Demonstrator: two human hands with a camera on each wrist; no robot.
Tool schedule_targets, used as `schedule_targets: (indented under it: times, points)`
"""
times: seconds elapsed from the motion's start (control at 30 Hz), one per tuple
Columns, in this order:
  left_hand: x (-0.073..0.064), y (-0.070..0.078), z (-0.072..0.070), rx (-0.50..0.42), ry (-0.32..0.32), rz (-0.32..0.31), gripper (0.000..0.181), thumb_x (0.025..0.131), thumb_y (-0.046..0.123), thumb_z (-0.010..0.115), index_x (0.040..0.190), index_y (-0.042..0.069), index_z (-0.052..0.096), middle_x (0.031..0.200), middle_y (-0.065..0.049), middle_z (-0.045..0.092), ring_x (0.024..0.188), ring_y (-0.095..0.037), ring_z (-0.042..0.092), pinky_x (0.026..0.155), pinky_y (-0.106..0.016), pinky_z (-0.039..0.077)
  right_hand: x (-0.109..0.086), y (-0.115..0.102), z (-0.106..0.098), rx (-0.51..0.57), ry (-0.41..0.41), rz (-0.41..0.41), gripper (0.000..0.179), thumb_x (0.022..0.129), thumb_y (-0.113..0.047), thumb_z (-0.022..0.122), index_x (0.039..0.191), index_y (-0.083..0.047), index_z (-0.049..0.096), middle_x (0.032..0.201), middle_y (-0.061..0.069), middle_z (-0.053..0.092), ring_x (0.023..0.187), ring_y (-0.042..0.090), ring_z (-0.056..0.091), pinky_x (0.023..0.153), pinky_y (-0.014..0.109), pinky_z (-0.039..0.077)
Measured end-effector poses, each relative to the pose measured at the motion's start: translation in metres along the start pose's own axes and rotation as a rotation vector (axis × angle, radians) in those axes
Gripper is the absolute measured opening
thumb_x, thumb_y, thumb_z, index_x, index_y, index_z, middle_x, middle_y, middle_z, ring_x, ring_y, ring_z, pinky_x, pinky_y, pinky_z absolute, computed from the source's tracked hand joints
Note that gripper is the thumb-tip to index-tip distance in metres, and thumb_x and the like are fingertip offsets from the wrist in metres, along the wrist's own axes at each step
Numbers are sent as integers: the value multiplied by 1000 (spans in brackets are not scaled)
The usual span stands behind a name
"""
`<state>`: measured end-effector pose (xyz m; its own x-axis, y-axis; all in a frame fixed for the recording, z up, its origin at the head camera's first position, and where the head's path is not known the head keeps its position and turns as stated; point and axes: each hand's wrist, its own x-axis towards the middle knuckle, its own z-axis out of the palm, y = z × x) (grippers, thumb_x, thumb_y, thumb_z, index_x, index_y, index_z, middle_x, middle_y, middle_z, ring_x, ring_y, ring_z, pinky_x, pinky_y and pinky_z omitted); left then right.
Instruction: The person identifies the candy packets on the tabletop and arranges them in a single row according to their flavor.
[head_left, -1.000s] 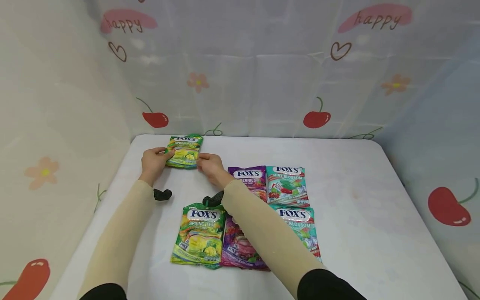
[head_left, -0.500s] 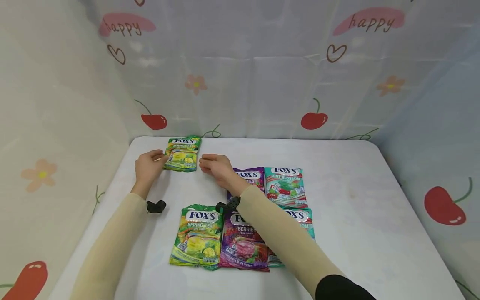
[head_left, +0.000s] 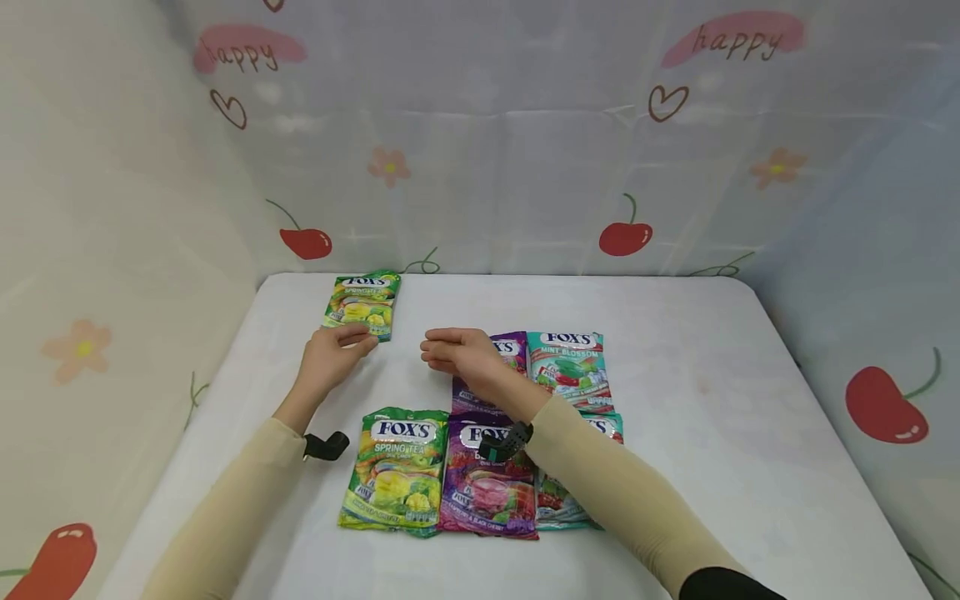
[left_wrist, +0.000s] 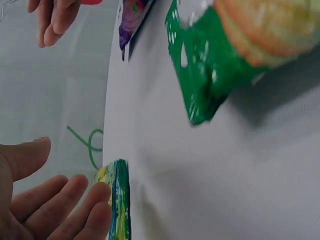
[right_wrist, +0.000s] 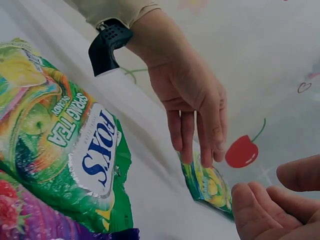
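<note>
A green Spring Tea candy bag (head_left: 363,300) lies by itself at the far left of the white table. My left hand (head_left: 333,358) hovers at its near edge, overlapping its lower part in the head view; the fingers are fairly straight and hold nothing. To the right, my right hand (head_left: 468,358) is held with extended fingers, in front of the far purple Berries bag (head_left: 512,348). In the right wrist view the left hand (right_wrist: 192,100) hangs with loose fingers above the far green bag (right_wrist: 210,185). Part of the purple bag is hidden behind the right hand.
Nearer me, another green Spring Tea bag (head_left: 401,475) lies beside a purple Berries bag (head_left: 489,492). Teal Mint Blossom bags, one far (head_left: 570,367) and one near (head_left: 558,504), lie on the right, the near one partly under my right sleeve. A printed curtain (head_left: 510,192) stands behind the table.
Both hands have let go of the far green bag, which stays at the far left. The right hand has drawn back rightward and nearer; the left has come nearer and slightly right.
</note>
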<state>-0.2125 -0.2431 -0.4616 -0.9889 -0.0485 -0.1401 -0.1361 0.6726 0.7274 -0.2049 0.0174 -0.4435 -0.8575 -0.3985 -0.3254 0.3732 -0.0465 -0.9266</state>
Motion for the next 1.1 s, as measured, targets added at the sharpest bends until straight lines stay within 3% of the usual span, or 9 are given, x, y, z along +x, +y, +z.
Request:
schedule_targets:
  times: [0.3,0.57,0.83,1.1]
  points:
    - [-26,3,17,-22,-131,-4,53,99,42,68,142,12,63,132,-12,71,110,-26,72,89,-39,59,-31,11,-17,-48,-45,-7,39,106,-9,57,144,1,56,142,23,61,123,28,68,102,34,57]
    - [-45,-11,27,-53,-211,-35,56,99,42,69,144,11,59,135,-15,68,104,-23,73,88,-39,61,-61,20,-33,-63,-91,11,45,106,-7,54,148,7,48,147,27,55,129,34,63,106,37,55]
    - [-61,-18,26,-35,-204,-53,54,97,42,71,142,12,62,131,-17,68,115,-29,67,90,-40,59,-88,36,-43,-6,-114,72,45,106,-8,55,148,7,47,146,27,57,126,32,66,102,33,56]
    - [-79,-23,22,-86,-223,-100,51,97,33,73,140,8,62,121,-15,70,92,-19,67,72,-28,57,-109,51,-33,46,-184,148,47,106,-9,56,149,8,46,149,28,54,129,33,64,104,36,55]
